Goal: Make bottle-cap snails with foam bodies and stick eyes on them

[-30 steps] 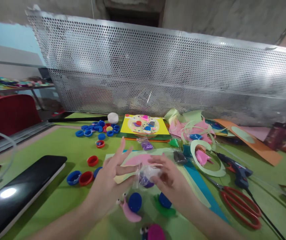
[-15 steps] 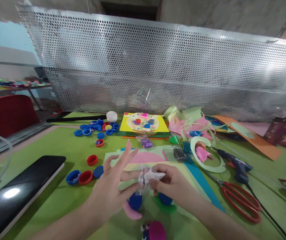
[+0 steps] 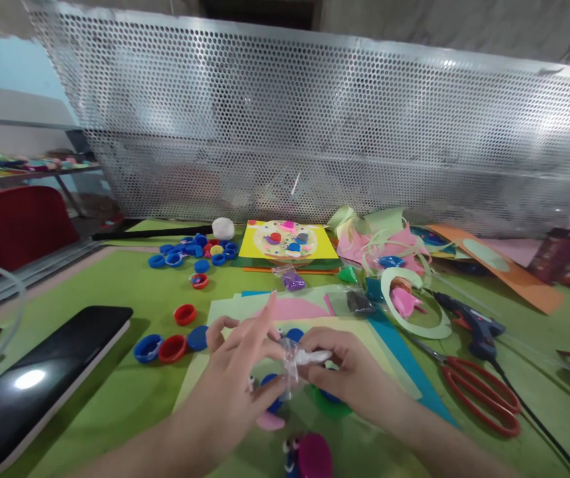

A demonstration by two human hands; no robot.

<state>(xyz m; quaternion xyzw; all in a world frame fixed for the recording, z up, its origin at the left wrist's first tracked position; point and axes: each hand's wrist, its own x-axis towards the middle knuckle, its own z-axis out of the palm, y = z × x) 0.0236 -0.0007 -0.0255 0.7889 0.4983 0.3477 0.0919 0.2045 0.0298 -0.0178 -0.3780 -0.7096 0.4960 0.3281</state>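
Between my two hands is a small clear plastic bag (image 3: 292, 375) with soft white clay (image 3: 315, 357) in it. My left hand (image 3: 238, 372) pinches the bag's loose end between thumb and a finger, its index finger raised. On the other side my right hand (image 3: 345, 362) grips the white lump in its fingers. Below them, partly hidden, lie blue bottle caps (image 3: 271, 393) with a pink clay piece (image 3: 270, 421) and a green clay piece (image 3: 332, 401). Nearer me sits a magenta cap figure (image 3: 315, 455) with googly eyes. Pale paper sheets (image 3: 200, 372) lie underneath.
A phone (image 3: 46, 385) and loose red and blue caps (image 3: 172, 348) are at left. Scissors (image 3: 481, 395), a hot glue gun (image 3: 474, 325) and a paper ring (image 3: 389, 312) lie at right. Behind stand a yellow decorated card (image 3: 248, 245) and a perforated metal panel (image 3: 285, 133).
My left hand has shifted slightly right and its raised finger has tilted. The bag is more bunched together between my hands, and the blue cap behind them now shows.
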